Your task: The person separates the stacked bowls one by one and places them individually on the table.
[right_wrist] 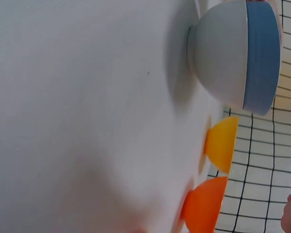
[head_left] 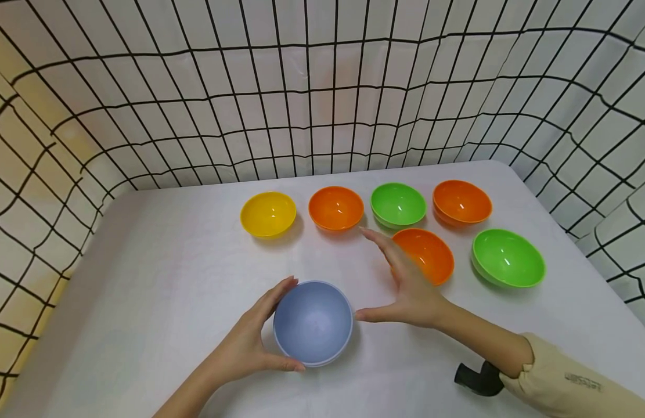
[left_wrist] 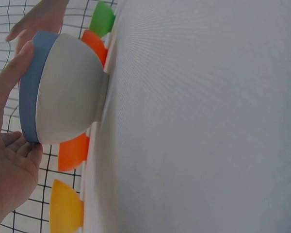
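Note:
In the head view a bowl (head_left: 313, 322), blue inside, stands at the near middle of the table. The left wrist view shows its outside (left_wrist: 70, 90) white with a blue band at the rim; I cannot tell whether it is one bowl or two nested. My left hand (head_left: 251, 342) holds its left side, thumb at the near rim and fingers at the far rim. To the bowl's right, my right hand (head_left: 408, 290) is spread with nothing in it, its thumb tip close to the rim. An orange bowl (head_left: 429, 255) lies partly hidden behind that hand.
Along the back stand a yellow bowl (head_left: 268, 215), orange bowls (head_left: 335, 209) (head_left: 462, 202) and a green bowl (head_left: 398, 205). Another green bowl (head_left: 507, 258) is at right. Black-grid netting (head_left: 322, 93) encloses the white table (head_left: 170, 261). A black device (head_left: 480, 378) sits by the right sleeve.

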Motion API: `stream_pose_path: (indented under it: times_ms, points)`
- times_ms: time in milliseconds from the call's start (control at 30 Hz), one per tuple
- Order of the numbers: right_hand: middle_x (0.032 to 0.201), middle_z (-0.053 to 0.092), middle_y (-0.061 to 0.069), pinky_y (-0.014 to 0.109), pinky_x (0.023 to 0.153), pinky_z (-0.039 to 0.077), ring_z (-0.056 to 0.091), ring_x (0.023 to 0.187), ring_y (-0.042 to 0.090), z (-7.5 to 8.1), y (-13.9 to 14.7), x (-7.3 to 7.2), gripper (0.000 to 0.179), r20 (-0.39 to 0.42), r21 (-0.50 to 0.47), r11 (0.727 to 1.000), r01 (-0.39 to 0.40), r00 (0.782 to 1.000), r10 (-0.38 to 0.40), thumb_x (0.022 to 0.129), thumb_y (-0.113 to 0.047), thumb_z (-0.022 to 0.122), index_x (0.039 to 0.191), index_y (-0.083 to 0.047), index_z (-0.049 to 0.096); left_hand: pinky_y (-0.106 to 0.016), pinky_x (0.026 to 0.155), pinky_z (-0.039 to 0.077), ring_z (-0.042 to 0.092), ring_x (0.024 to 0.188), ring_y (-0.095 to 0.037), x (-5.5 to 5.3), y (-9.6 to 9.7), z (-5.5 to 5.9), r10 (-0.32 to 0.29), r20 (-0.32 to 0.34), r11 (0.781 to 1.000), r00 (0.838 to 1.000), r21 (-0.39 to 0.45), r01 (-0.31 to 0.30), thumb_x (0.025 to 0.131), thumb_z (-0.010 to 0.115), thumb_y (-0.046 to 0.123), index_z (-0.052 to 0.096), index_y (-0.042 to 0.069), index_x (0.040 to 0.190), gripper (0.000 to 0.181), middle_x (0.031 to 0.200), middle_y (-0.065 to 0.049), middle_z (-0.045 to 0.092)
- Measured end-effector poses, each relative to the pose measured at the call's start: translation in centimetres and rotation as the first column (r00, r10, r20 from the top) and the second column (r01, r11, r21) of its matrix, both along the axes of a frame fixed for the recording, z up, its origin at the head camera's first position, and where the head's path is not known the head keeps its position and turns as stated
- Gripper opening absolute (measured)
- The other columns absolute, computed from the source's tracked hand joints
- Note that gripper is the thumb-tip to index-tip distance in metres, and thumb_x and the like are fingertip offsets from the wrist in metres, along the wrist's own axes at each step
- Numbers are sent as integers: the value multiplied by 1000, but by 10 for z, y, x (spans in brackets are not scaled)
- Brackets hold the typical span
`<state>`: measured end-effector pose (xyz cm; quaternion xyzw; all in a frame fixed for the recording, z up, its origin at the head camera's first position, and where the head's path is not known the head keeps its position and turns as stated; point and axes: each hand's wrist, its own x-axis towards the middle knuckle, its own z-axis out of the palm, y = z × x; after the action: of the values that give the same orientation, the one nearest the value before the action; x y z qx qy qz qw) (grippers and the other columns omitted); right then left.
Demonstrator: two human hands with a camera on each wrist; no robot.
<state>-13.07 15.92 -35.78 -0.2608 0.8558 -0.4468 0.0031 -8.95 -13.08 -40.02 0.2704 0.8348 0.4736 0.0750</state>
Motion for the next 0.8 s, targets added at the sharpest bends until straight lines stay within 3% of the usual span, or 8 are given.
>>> stream_pose_path:
  times_ms: [200, 467, 633, 800]
  points:
    - [149, 23, -9, 56, 105, 28, 25, 137, 16, -7, -17, 3, 110, 27, 38, 994, -105, 994, 105, 59, -44, 85, 145, -30, 18, -41, 104, 35, 33, 134, -16, 1, 0, 0, 0, -9, 1000, 1000, -1, 0, 57, 80, 53, 15, 30, 147, 113, 147, 1, 32]
    - [152, 11, -14, 48, 104, 35, 19, 137, 12, -17, -40, 8, 109, 78, 73, 960, -271, 961, 266, 61, -55, 79, 146, -30, 15, -41, 103, 36, 33, 134, -16, 1, 0, -1, -1, -29, 1000, 1000, -6, 1, 58, 79, 53, 15, 29, 147, 113, 148, 0, 31]
    - [151, 2, -17, 44, 101, 40, 19, 136, 11, -21, -50, 13, 114, 143, 127, 940, -317, 944, 299, 60, -57, 79, 146, -33, 7, -42, 104, 36, 33, 134, -17, 1, 0, -2, -8, -42, 1000, 999, -7, 8, 59, 79, 52, 14, 28, 148, 112, 149, 2, 29]
    - [152, -1, -14, 44, 101, 41, 20, 137, 14, -23, -55, 15, 117, 106, 200, 925, -323, 946, 308, 59, -58, 78, 148, -26, 9, -41, 104, 35, 32, 134, -17, 1, 0, -2, -10, -48, 1000, 999, -5, 10, 60, 79, 51, 14, 27, 148, 112, 149, 5, 27]
